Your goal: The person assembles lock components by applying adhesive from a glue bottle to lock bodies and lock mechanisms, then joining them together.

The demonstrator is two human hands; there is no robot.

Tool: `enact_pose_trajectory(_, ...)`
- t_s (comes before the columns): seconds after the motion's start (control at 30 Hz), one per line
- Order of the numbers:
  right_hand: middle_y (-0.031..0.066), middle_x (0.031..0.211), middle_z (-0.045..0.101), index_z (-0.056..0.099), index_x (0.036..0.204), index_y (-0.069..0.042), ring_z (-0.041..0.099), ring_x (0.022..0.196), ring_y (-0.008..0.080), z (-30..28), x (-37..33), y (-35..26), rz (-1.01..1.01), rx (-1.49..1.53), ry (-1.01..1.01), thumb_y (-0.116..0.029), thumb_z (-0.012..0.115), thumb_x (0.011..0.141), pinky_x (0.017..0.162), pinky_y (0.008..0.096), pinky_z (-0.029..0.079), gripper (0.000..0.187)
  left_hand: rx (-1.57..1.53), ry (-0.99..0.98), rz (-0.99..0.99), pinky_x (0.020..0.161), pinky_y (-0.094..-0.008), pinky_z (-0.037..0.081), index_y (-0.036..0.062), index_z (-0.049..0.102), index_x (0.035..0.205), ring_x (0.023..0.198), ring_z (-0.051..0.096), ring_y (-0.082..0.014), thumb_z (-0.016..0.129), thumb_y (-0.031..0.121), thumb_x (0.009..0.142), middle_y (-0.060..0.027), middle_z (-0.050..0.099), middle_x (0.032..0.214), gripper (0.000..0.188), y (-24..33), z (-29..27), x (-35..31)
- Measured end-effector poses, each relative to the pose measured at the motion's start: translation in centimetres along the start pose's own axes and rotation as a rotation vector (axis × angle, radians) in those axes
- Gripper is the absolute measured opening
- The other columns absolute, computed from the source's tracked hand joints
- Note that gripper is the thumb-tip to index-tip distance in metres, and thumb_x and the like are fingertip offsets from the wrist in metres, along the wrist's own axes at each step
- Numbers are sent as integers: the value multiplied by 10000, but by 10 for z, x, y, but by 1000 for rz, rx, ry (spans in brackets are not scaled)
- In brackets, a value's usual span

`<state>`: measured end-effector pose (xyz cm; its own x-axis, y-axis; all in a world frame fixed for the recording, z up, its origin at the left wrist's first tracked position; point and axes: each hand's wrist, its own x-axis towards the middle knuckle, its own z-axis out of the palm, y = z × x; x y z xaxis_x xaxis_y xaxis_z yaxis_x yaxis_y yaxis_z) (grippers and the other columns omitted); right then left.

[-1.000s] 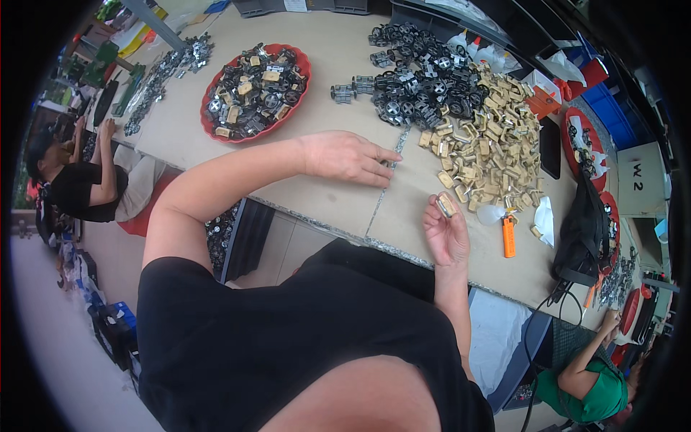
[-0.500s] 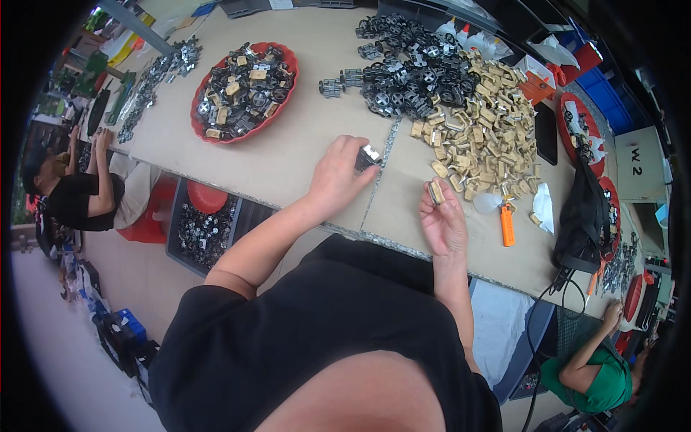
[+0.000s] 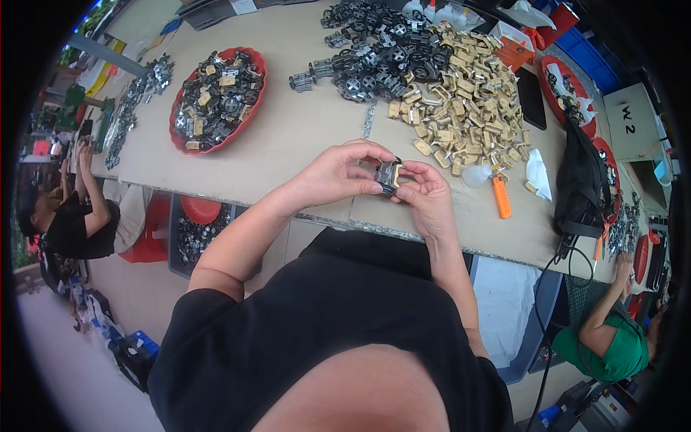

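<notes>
Wheeled chassis (image 3: 386,174) sits between both hands (image 3: 337,173) over a beige table (image 3: 288,126), co-workers (image 3: 92,216) alongside.

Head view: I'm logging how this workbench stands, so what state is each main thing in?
Left hand: closed on the wheeled piece
Right hand: closed on the tan piece
Wheeled piece: held close against the tan piece
Red bowl: filled with loose pieces
Black wheeled heap: loosely piled
Tan heap: loosely piled
Orange lighter: lying down

Black bag (image 3: 581,183), dark phone (image 3: 531,102), crate (image 3: 590,60) — blue
</notes>
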<state>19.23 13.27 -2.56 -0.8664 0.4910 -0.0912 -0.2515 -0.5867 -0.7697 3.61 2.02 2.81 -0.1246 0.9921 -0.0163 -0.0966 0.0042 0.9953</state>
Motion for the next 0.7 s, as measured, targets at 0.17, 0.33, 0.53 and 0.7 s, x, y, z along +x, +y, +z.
enact_pose_trajectory(0.17,140,983,544,485,1044,31,603,726,155,1,1,0,31,-9,18,88,608,689,657,239,515,381,20,45,-58,817,-269,475,-2,530,1049,962,492,-143,599,-52,722,-79,454,1089,338,4,3,2)
enact_pose_trajectory(0.33,139,989,535,488,1061,44,593,784,155,1,1,-1,72,-25,25,80,607,693,707,250,506,389,109,78,-77,813,-270,484,-6,547,1022,957,500,-143,600,-50,724,-71,458,1050,306,9,5,4)
enact_pose_trajectory(0.53,142,965,547,494,1062,50,587,804,160,1,-1,-1,82,-20,32,77,600,703,717,256,503,376,182,95,-113,813,-267,486,-9,553,1021,949,510,-146,603,-57,717,-67,459,1028,311,10,7,5)
enact_pose_trajectory(0.7,135,960,551,491,1070,49,583,813,157,1,-1,0,68,-51,17,71,586,719,726,257,499,364,232,118,-148,815,-266,484,-9,550,1037,948,511,-147,596,-54,727,-67,463,1006,316,13,9,5)
